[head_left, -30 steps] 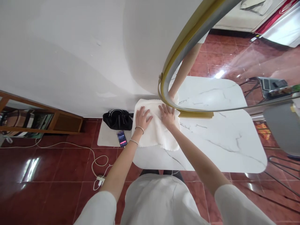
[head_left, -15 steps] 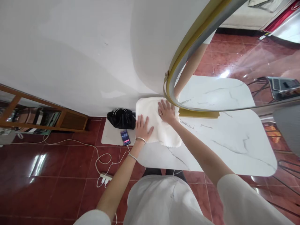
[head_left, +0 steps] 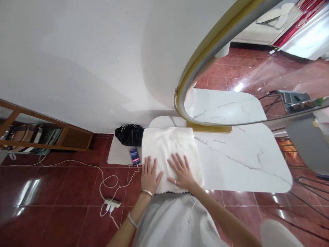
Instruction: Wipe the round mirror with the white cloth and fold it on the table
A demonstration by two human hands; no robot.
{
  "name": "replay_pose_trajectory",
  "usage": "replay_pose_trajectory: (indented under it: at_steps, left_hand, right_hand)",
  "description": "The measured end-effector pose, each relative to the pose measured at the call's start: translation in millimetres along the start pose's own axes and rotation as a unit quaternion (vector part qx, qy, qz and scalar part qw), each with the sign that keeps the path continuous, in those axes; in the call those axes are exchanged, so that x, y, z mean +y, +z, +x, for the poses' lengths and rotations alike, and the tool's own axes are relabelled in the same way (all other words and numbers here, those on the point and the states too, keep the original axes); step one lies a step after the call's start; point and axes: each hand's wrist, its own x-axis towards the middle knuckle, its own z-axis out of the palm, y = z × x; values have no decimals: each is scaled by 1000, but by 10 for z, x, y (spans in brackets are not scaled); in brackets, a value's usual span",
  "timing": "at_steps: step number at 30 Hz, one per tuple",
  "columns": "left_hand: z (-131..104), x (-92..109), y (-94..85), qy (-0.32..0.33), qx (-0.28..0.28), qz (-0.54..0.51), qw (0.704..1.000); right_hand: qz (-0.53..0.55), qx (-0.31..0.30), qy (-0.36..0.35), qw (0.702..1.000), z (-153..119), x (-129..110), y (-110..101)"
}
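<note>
A white towel [head_left: 168,145] lies spread over the left end of the white marble-patterned table [head_left: 246,154], its near edge reaching the table's front. My left hand [head_left: 150,176] rests flat on the towel's left front part, fingers stretched forward. On its right front part lies my right hand [head_left: 181,171], palm down with fingers spread and a ring on one finger. Soft wrinkles run across the cloth ahead of both hands.
A round mirror [head_left: 226,99] with a gold frame stands on the table's back right. Left of the table are a black bag [head_left: 130,135] and a phone [head_left: 134,156] on a low white surface. A power strip [head_left: 112,203] with cables lies on the red floor.
Both hands have moved back toward my body, and the towel has come with them from the back of the table to its front edge. It now looks more spread out.
</note>
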Motion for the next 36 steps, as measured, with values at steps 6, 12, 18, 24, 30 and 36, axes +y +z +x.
replay_pose_trajectory:
  at_steps: [6, 12, 18, 24, 30, 36]
  left_hand:
    - [140, 468, 205, 77, -14, -28, 997]
    - [735, 802, 407, 100, -17, -61, 993]
    - [742, 407, 345, 57, 28, -33, 997]
    - [437, -106, 293, -5, 79, 5, 997]
    - [180, -200, 310, -38, 142, 19, 989]
    - [289, 72, 472, -3, 135, 19, 991]
  right_hand:
    - [-45, 10, 80, 996, -705, 225, 19]
    - [-93, 41, 123, 987, -616, 713, 33]
    - [-85, 37, 87, 992, -210, 644, 108]
    - [-31, 13, 20, 999, 213, 276, 222]
    - [11, 9, -38, 999, 321, 123, 253]
    - [36, -6, 5, 999, 80, 333, 176]
